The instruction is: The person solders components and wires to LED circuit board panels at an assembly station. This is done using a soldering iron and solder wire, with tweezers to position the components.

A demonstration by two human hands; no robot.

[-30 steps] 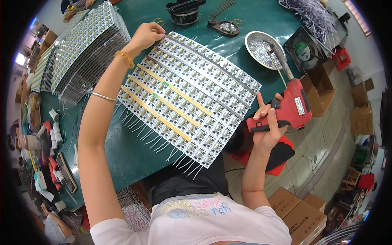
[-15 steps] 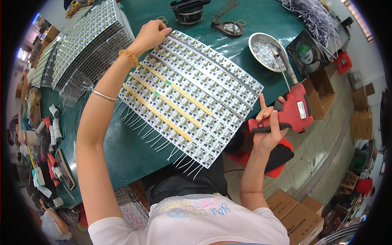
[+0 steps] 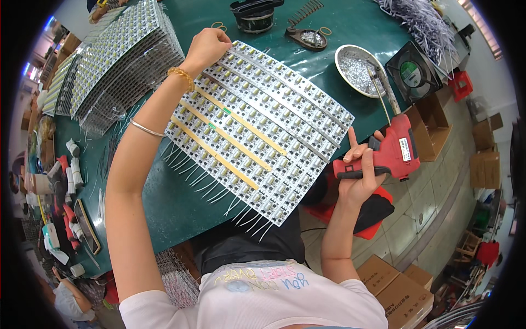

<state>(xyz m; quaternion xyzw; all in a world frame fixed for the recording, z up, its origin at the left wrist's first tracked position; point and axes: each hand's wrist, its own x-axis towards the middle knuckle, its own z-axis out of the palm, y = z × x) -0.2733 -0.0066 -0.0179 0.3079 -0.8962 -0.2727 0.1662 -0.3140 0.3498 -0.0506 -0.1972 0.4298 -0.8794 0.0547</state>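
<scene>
Green matting covers the workbench [image 3: 164, 219], on which a large panel of circuit-board strips [image 3: 257, 129] is laid slantwise, its bare wire leads overhanging the near edge toward the person's lap.

Compared with the pictures of a second ago, little has been altered. The panel is seen in the same place and at the same slant. The left hand [image 3: 208, 46] has been kept on the panel's far corner, fingers curled down over the edge in a closed grip. The right hand [image 3: 361, 175] has been kept wrapped around the handle of a red heat gun [image 3: 392, 153], one finger raised straight; the gun remains off the bench's right side, its long nozzle aimed up toward a metal bowl [image 3: 359, 68] and clear of the panel. Only a slight shift of the view itself is noted. It is judged that the panel is being steadied and no tool contact has yet been made.

Further stacks of like boards [image 3: 115, 55] are ranged at the far left. A small black fan [image 3: 413, 71] is stood by the bowl, with a heap of loose pale wires [image 3: 422, 22] behind it. Beyond the bench, a tiled floor [image 3: 422, 208] is seen, with brown cartons [image 3: 394, 285] set at the lower right. Another person [image 3: 68, 301] is partly visible at the lower left.
</scene>
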